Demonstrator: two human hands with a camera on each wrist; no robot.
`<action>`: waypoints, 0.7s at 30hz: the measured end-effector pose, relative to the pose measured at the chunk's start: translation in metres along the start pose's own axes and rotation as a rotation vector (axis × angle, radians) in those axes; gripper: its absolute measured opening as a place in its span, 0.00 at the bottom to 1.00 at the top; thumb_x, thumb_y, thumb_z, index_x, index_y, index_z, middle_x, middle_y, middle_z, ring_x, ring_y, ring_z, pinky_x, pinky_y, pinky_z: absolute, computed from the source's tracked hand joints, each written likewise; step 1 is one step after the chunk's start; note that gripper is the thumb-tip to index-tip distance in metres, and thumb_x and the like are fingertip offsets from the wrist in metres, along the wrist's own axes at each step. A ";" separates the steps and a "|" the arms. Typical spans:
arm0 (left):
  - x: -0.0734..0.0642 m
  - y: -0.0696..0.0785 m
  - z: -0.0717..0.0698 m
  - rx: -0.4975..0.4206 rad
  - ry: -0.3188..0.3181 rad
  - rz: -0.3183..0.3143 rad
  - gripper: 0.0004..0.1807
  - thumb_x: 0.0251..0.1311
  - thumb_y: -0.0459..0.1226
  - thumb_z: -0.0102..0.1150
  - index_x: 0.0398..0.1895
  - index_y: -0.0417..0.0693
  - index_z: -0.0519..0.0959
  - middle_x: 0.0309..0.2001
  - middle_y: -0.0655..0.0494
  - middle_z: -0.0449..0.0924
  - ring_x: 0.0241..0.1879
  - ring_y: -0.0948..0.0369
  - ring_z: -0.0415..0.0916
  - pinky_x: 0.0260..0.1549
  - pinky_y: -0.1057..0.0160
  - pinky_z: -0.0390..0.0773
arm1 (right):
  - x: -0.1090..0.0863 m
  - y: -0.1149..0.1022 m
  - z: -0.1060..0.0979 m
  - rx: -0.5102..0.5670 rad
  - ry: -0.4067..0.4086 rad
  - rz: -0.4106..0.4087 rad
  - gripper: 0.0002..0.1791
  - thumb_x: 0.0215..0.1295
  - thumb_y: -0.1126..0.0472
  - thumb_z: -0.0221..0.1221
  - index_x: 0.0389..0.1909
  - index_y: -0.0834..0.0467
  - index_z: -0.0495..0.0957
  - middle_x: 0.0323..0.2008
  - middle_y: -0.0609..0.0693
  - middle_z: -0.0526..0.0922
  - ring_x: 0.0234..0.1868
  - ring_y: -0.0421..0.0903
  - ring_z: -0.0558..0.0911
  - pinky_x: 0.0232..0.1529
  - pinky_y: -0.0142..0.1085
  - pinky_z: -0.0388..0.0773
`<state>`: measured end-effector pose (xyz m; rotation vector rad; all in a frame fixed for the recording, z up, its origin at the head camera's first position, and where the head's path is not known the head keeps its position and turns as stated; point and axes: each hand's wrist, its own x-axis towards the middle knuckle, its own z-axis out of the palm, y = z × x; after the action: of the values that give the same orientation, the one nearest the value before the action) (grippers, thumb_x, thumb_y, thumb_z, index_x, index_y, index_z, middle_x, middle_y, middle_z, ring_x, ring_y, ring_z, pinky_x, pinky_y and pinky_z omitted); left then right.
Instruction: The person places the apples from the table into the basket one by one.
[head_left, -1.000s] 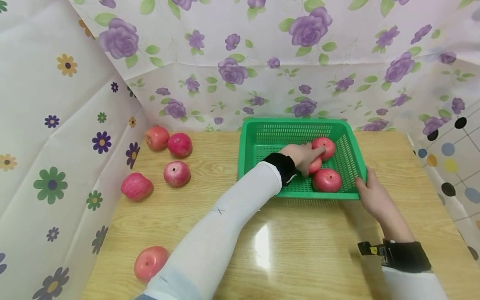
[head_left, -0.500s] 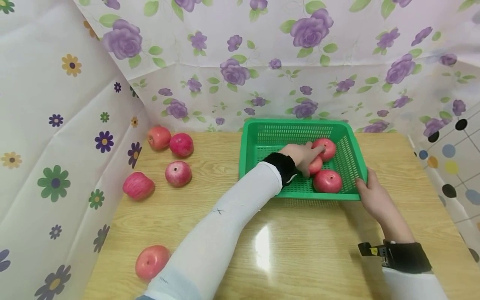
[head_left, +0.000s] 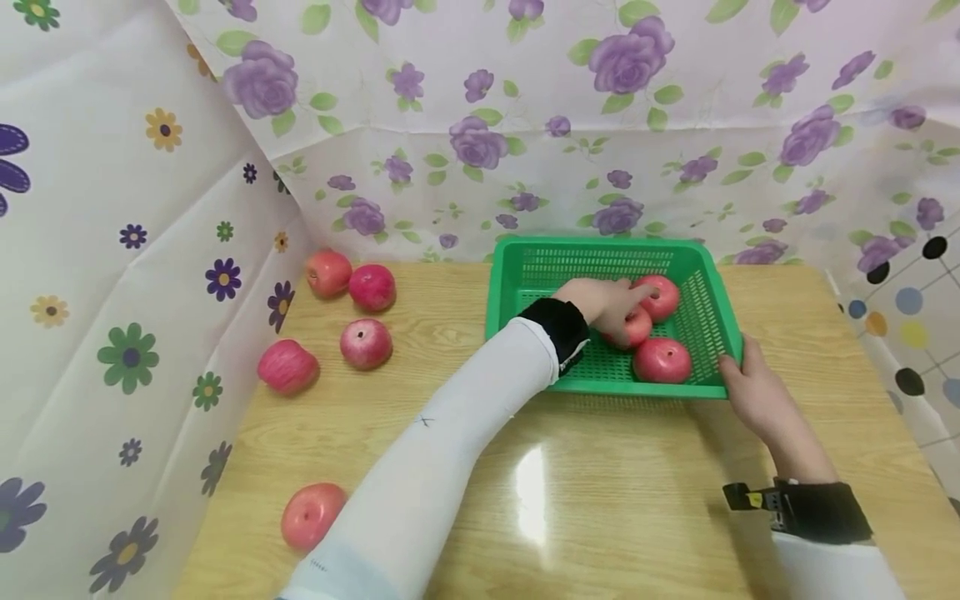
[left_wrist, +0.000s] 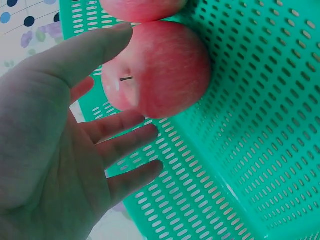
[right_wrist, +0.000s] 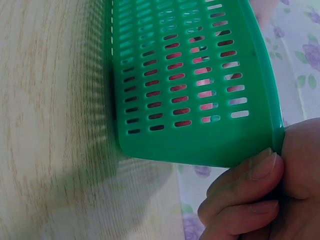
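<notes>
A green plastic basket [head_left: 498,287] with slotted walls stands at the back of the table, holding three red apples. My left hand [head_left: 603,304] reaches inside it, at the middle apple [head_left: 637,325]. In the left wrist view, the thumb lies along one side of an apple [left_wrist: 170,70] and loosely spread fingers lie near its other side; contact is hard to judge. One apple [head_left: 660,297] sits behind the middle one, another [head_left: 662,361] in front. My right hand [head_left: 757,392] grips the basket's front right corner, fingers bent at its rim in the right wrist view.
Several loose apples lie on the left of the wooden table [head_left: 600,483]: two at the back [head_left: 328,273], two mid-left [head_left: 366,343], and one near the front [head_left: 313,517]. Flowered sheets [head_left: 480,100] hang behind and beside the table.
The view has shifted slightly. My left hand has drawn back a little to the left, and more of the middle apple shows. My right hand stays on the basket corner.
</notes>
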<state>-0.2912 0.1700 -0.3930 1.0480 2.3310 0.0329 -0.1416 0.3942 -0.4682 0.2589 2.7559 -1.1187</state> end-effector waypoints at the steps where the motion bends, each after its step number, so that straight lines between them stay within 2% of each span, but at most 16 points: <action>1: -0.001 -0.001 -0.001 -0.003 -0.001 0.000 0.45 0.66 0.49 0.53 0.78 0.77 0.38 0.78 0.56 0.41 0.66 0.64 0.55 0.52 0.65 0.65 | 0.000 -0.001 0.000 0.003 -0.002 -0.004 0.38 0.81 0.47 0.28 0.76 0.68 0.28 0.65 0.81 0.55 0.61 0.76 0.60 0.55 0.73 0.60; 7: -0.010 -0.008 -0.005 -0.007 0.037 0.020 0.43 0.68 0.46 0.50 0.79 0.73 0.38 0.79 0.55 0.38 0.73 0.65 0.42 0.59 0.66 0.62 | -0.001 -0.002 0.000 -0.003 -0.001 -0.005 0.38 0.80 0.47 0.28 0.75 0.68 0.28 0.63 0.82 0.56 0.60 0.77 0.60 0.53 0.73 0.61; 11: -0.018 -0.013 -0.004 0.017 0.044 0.041 0.40 0.71 0.49 0.47 0.79 0.72 0.39 0.79 0.55 0.39 0.74 0.63 0.36 0.68 0.63 0.55 | 0.000 -0.001 0.001 -0.011 -0.002 -0.004 0.38 0.80 0.47 0.28 0.75 0.69 0.27 0.63 0.82 0.56 0.60 0.77 0.60 0.54 0.73 0.61; 14: -0.024 -0.016 -0.003 0.024 0.049 0.058 0.39 0.72 0.52 0.48 0.79 0.71 0.40 0.79 0.56 0.40 0.74 0.62 0.35 0.72 0.60 0.50 | 0.000 -0.001 0.001 -0.010 -0.008 -0.005 0.38 0.81 0.47 0.28 0.75 0.69 0.27 0.64 0.82 0.55 0.61 0.77 0.60 0.54 0.73 0.61; 21: -0.044 -0.027 -0.004 0.033 0.142 0.112 0.38 0.71 0.54 0.51 0.79 0.71 0.46 0.77 0.60 0.47 0.73 0.66 0.41 0.70 0.60 0.55 | -0.002 -0.001 0.001 -0.006 -0.017 0.000 0.39 0.81 0.47 0.28 0.75 0.69 0.26 0.64 0.83 0.54 0.62 0.80 0.57 0.54 0.74 0.59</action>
<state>-0.2884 0.1217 -0.3744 1.2274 2.4030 0.1159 -0.1401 0.3930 -0.4679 0.2475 2.7433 -1.1077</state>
